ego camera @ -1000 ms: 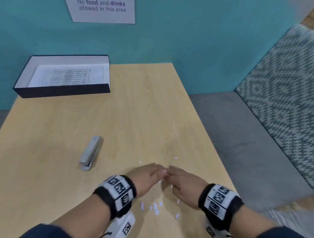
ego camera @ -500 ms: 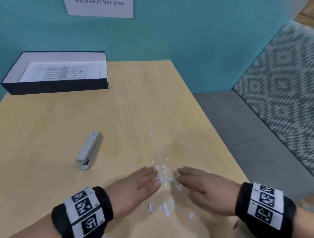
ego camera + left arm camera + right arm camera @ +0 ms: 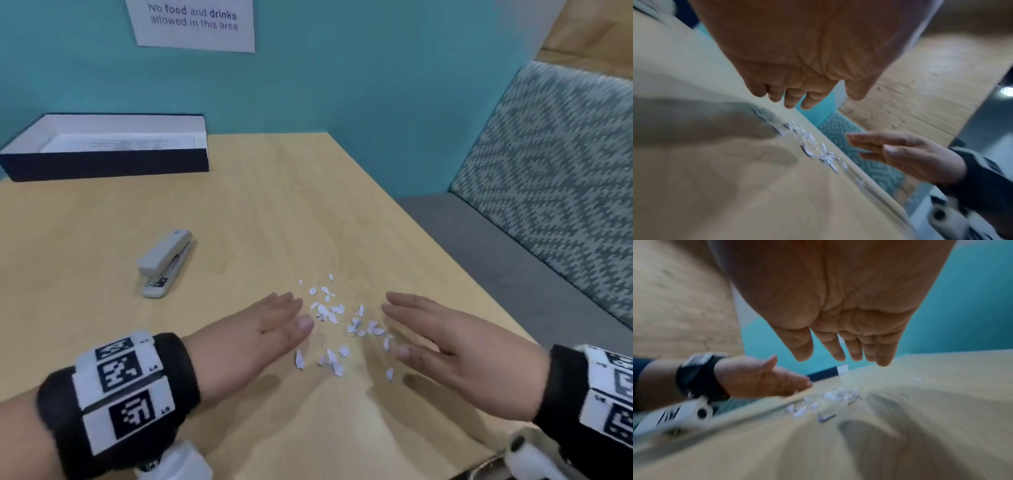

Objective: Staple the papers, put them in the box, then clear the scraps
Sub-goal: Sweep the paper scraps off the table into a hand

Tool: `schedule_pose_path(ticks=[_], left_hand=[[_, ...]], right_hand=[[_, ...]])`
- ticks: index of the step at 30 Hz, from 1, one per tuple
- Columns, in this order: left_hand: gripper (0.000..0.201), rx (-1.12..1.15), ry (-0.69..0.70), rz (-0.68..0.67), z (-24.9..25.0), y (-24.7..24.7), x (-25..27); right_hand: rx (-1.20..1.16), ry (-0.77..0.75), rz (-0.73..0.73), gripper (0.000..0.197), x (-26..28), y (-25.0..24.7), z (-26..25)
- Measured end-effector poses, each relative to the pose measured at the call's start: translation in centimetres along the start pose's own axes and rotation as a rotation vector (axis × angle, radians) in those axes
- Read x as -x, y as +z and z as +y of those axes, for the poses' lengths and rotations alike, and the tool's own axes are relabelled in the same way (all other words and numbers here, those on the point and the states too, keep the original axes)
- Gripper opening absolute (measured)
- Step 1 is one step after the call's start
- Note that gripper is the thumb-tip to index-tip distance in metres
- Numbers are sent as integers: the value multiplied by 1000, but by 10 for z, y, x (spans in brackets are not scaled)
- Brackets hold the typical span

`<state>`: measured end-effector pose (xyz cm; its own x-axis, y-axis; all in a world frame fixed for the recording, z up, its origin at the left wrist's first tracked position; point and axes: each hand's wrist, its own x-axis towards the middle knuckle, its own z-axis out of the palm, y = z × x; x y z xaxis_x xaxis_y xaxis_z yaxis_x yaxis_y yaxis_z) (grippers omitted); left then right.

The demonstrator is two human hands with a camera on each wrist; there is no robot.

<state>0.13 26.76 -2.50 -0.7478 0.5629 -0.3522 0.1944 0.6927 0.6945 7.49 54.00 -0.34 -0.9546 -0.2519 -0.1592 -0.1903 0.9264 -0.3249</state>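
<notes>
Several small white paper scraps (image 3: 337,322) lie scattered on the wooden table (image 3: 239,222) near its front right. My left hand (image 3: 274,325) is flat with straight fingers just left of the scraps; my right hand (image 3: 421,329) is flat just right of them. Neither holds anything. The wrist views show the scraps (image 3: 818,149) (image 3: 838,395) between both open palms, held slightly above the table. A dark box (image 3: 102,166) at the far left holds the printed papers (image 3: 120,143). A grey stapler (image 3: 164,262) lies left of centre.
A teal wall with a white sign (image 3: 193,24) stands behind the table. To the right is a grey bench seat (image 3: 513,267) with a patterned backrest (image 3: 555,164). The table's right edge runs close past my right hand.
My hands, fingertips touching over the scraps a second ago, have spread apart to either side. More scraps now show between them. The view has shifted closer.
</notes>
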Motion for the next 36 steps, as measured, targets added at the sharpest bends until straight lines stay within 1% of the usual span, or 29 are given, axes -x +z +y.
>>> schedule_pose_path(ticks=[1, 3, 5, 7, 8, 11, 12, 13, 15, 16, 17, 19, 20, 22, 24, 25, 26, 28, 29, 31, 32, 34, 36], left_hand=[[86, -23, -27, 38, -1, -2, 10], [99, -216, -56, 42, -2, 2, 31], [106, -414, -88, 15, -6, 14, 50], [108, -457, -173, -3, -8, 27, 61], [104, -446, -204, 9, -9, 31, 61], [77, -291, -252, 75, -4, 36, 46], [73, -246, -252, 93, 1, 38, 37], [72, -218, -248, 103, 5, 42, 28], [78, -183, -209, 94, 19, 55, 12], [84, -159, -163, 85, 24, 63, 5], [85, -72, -129, 81, 29, 71, 2], [77, 200, -113, 114, 38, 76, 0], [77, 295, -118, 142, 40, 72, 1], [74, 346, -156, 252, 40, 60, 1], [66, 323, -192, 380, 39, 50, -2], [62, 309, -191, 416, 42, 48, -5], [59, 297, -168, 420, 49, 50, -8], [57, 290, -121, 366, 65, 63, -14], [57, 300, -99, 318, 74, 71, -17], [58, 357, -81, 246, 85, 77, -22], [61, 423, -96, 244, 88, 71, -25], [66, 501, -162, 317, 85, 51, -38], [71, 481, -252, 407, 75, 27, -53]], right_hand=[[-62, 11, 57, 63, 13, -1, 4], [-250, 41, 124, 64, 42, 4, 13], [-514, 98, 193, 63, 67, 15, 18], [-808, 164, 320, 72, 83, 33, 22], [-947, 194, 375, 76, 86, 42, 24], [-1336, 230, 459, 90, 87, 63, 28], [-1413, 220, 471, 88, 85, 68, 31], [-1473, 214, 477, 79, 83, 72, 32], [-1572, 208, 495, 51, 78, 76, 36], [-1604, 208, 513, 44, 76, 79, 40], [-1633, 212, 527, 43, 75, 81, 41], [-1666, 207, 547, 43, 71, 83, 43], [-1683, 208, 556, 43, 70, 84, 45], [-1716, 214, 566, 41, 70, 85, 47], [-1742, 208, 552, 41, 70, 86, 46], [-1747, 197, 544, 43, 70, 86, 45], [-1745, 187, 539, 44, 71, 85, 45], [-1746, 167, 533, 39, 73, 82, 43], [-1740, 149, 523, 45, 74, 81, 42], [-1716, 131, 529, 77, 75, 80, 43], [-1714, 130, 530, 86, 75, 81, 44], [-1717, 127, 517, 90, 76, 79, 44], [-1727, 132, 517, 91, 76, 78, 44]])
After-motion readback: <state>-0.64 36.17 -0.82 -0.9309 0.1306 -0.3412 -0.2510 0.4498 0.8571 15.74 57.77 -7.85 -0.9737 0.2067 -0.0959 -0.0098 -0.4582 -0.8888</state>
